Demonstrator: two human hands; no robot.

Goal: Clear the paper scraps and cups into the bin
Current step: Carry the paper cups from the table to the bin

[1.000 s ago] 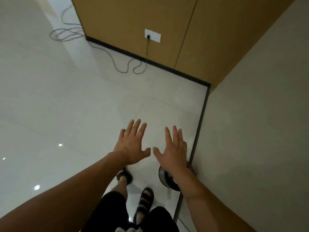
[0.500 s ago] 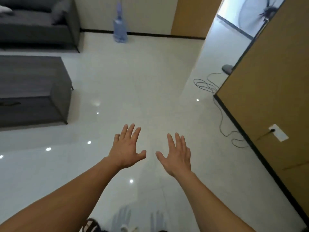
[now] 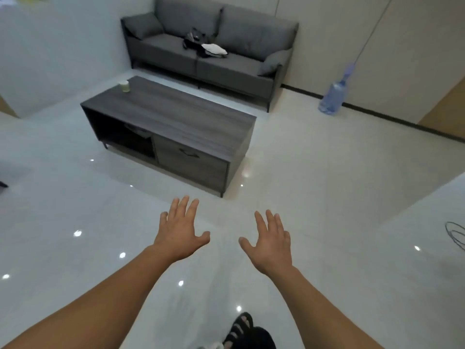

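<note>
Fingers spread and empty on left hand (image 3: 180, 233) and right hand (image 3: 271, 244); the cup (image 3: 124, 86) sits well apart at the coffee table's (image 3: 176, 114) far corner, so a hasty reach could topple it.

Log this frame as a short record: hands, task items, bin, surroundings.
left hand: open, fingers spread, empty
right hand: open, empty
cup: upright on the far left corner of the coffee table
paper scraps: none visible
bin: not in view
sofa: behind the table, dark bag on its seat
water bottle: standing right of the sofa
</note>
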